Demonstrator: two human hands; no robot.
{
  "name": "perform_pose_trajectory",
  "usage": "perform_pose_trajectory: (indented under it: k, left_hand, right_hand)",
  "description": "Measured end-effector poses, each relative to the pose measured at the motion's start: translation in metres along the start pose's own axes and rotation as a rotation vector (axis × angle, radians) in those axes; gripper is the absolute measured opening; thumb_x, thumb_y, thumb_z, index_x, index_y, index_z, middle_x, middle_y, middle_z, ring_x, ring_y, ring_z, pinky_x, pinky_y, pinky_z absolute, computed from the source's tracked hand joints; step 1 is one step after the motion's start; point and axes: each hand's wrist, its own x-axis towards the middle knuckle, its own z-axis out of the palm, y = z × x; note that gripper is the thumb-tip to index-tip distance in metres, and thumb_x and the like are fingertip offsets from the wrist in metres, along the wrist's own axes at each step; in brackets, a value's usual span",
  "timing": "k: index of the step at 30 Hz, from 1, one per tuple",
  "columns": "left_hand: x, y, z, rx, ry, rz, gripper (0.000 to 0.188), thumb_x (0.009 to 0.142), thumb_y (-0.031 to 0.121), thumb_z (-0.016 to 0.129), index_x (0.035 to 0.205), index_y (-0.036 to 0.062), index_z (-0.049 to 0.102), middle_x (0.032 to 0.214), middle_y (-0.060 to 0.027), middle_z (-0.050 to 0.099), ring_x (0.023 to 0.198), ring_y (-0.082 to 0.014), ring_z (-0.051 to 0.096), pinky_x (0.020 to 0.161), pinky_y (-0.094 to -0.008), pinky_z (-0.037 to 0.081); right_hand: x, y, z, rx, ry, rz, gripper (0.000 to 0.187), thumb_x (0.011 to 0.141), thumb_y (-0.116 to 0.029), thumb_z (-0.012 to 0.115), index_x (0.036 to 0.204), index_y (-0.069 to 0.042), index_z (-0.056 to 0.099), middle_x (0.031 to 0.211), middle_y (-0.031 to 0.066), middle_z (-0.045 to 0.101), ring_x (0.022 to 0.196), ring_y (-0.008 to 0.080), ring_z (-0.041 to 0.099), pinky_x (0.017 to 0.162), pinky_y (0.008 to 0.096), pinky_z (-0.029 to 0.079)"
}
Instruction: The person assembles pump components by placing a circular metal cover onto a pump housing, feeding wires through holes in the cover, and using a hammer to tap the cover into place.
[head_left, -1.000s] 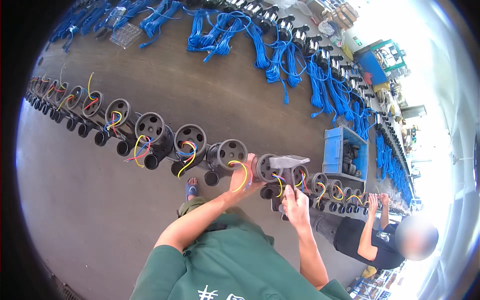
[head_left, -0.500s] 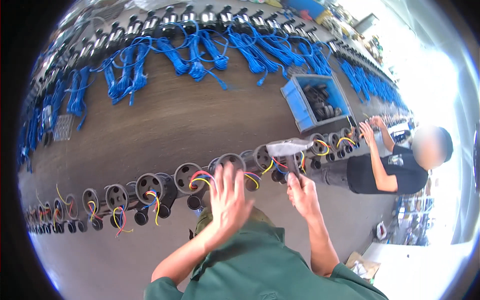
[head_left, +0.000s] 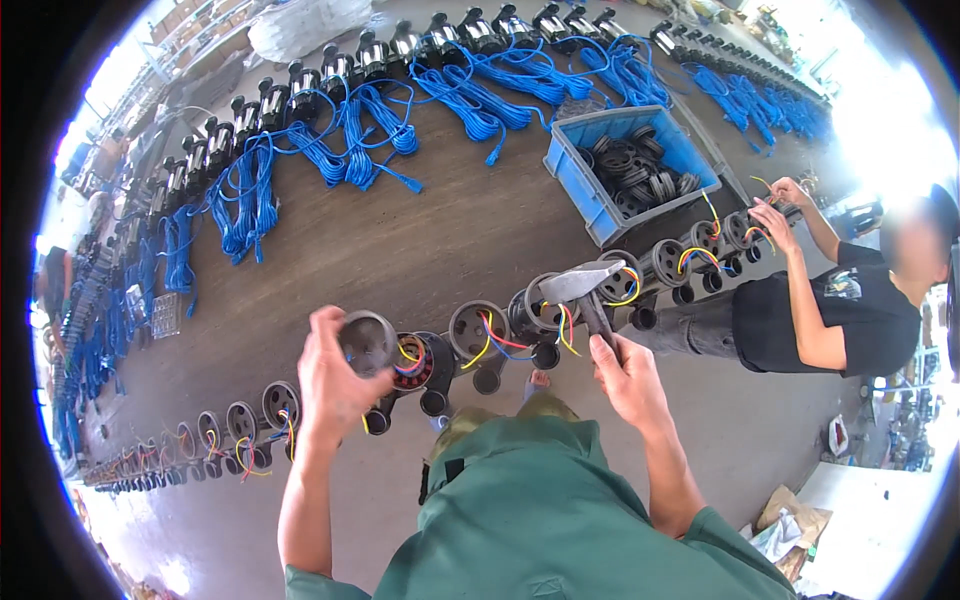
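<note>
1. The two hands are apart, each closed on something; clock directions run from the middle of the view.
2. At 8 o'clock, the left hand [head_left: 328, 388] grips a round grey cap [head_left: 368, 344] by its rim, fingers on the far-left side and thumb below; the hand is slightly blurred.
3. Just beside that cap, on its 4 o'clock side, sits an uncapped housing [head_left: 411, 380], showing a ring of red and dark parts with coloured wires coming out. Whether cap and housing touch, I cannot tell.
4. At 4 o'clock, the right hand [head_left: 632, 378] is wrapped around the handle of a hammer [head_left: 582, 281], its metal head pointing up toward 3 o'clock, in front of a capped housing.
5. The row of housings [head_left: 480, 332] runs along the table [head_left: 390, 240] from 8 o'clock to between 2 and 3, with yellow, red and blue wires.
6. At 2 o'clock, a blue crate [head_left: 590, 205] holds dark round parts.
7. Bundled blue cables [head_left: 355, 145] spread from 10 to 1 o'clock.
8. At 3 o'clock, a co-worker [head_left: 800, 315] in black reaches to the row.
</note>
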Motion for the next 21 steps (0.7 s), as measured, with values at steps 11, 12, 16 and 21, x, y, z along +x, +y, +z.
perform_pose_trajectory:
  k: [11, 12, 16, 21]
  left_hand:
    - [0.003, 0.073, 0.168, 0.475, 0.091, 0.167, 0.051, 0.086, 0.050, 0.073, 0.076, -0.0001, 0.076, 0.092, -0.0168, 0.069, 0.098, -0.0352, 0.056, 0.087, -0.0464, 0.043]
    - [0.007, 0.075, 0.173, 0.453, 0.015, 0.116, 0.043, 0.083, 0.042, 0.074, 0.077, -0.0005, 0.076, 0.094, -0.0182, 0.071, 0.100, -0.0359, 0.057, 0.088, -0.0461, 0.044]
    - [0.021, 0.074, 0.162, 0.427, -0.175, 0.135, 0.034, 0.079, 0.035, 0.073, 0.076, 0.0011, 0.076, 0.094, -0.0190, 0.071, 0.102, -0.0363, 0.058, 0.089, -0.0451, 0.045]
    - [0.033, 0.072, 0.160, 0.488, -0.248, 0.127, 0.028, 0.080, 0.030, 0.069, 0.080, 0.0029, 0.076, 0.095, -0.0181, 0.074, 0.105, -0.0362, 0.060, 0.089, -0.0466, 0.047]
  right_hand:
    - [0.041, 0.001, -0.021, 0.061, -0.251, 0.063, 0.044, 0.105, -0.038, 0.060, 0.084, 0.000, 0.064, 0.064, 0.0005, 0.056, 0.059, 0.0075, 0.044, 0.054, 0.0298, 0.037]
    - [0.041, 0.002, -0.018, 0.044, -0.253, 0.044, 0.044, 0.105, -0.038, 0.060, 0.084, 0.000, 0.064, 0.064, 0.0002, 0.055, 0.059, 0.0075, 0.043, 0.054, 0.0299, 0.037]
    - [0.036, -0.001, -0.003, 0.088, -0.258, 0.019, 0.042, 0.105, -0.037, 0.060, 0.085, 0.000, 0.063, 0.063, -0.0015, 0.050, 0.059, 0.0071, 0.042, 0.053, 0.0301, 0.035]
    - [0.023, 0.007, 0.017, 0.152, -0.261, 0.066, 0.042, 0.105, -0.035, 0.060, 0.083, -0.001, 0.061, 0.065, -0.0028, 0.050, 0.061, 0.0060, 0.042, 0.054, 0.0295, 0.036]
